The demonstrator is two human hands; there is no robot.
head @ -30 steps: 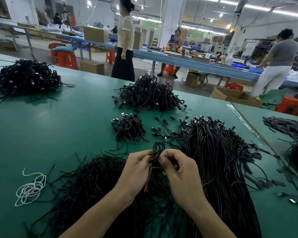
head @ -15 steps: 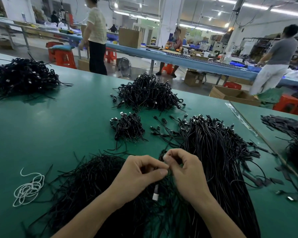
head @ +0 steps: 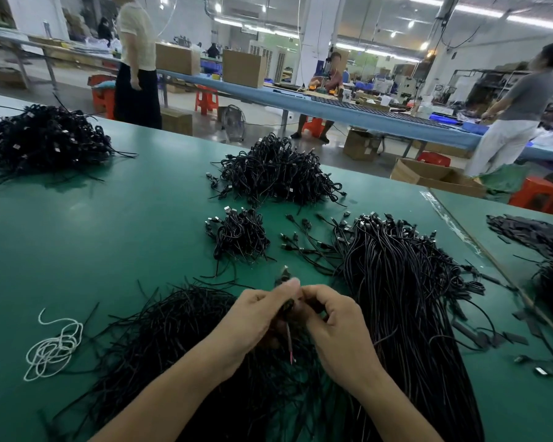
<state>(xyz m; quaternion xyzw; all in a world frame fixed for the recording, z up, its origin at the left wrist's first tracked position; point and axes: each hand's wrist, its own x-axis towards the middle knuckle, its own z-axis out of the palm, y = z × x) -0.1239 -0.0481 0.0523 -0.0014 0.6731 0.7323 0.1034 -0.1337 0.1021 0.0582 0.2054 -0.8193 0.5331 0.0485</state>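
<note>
Green matting covers the worktable, which runs from the near edge to a far edge facing the factory floor. Just above it, near the front, the left hand and the right hand meet, fingers curled and thumbs pressed in, pinching a small black cable between them. Its plug end pokes up over the fingertips and a thin reddish wire tail hangs below. Under the wrists lies a loose heap of black ties; a long bundle of straight cables stretches along the right. A small pile of coiled cables sits just beyond the hands, a larger pile behind it, and another heap well apart at the far left. A tangle of white cord lies to the left.

Past the table, a blue conveyor bench crosses the room, carrying cardboard boxes. Orange stools stand on the floor. One person stands on the left, another on the right, under strip lights.
</note>
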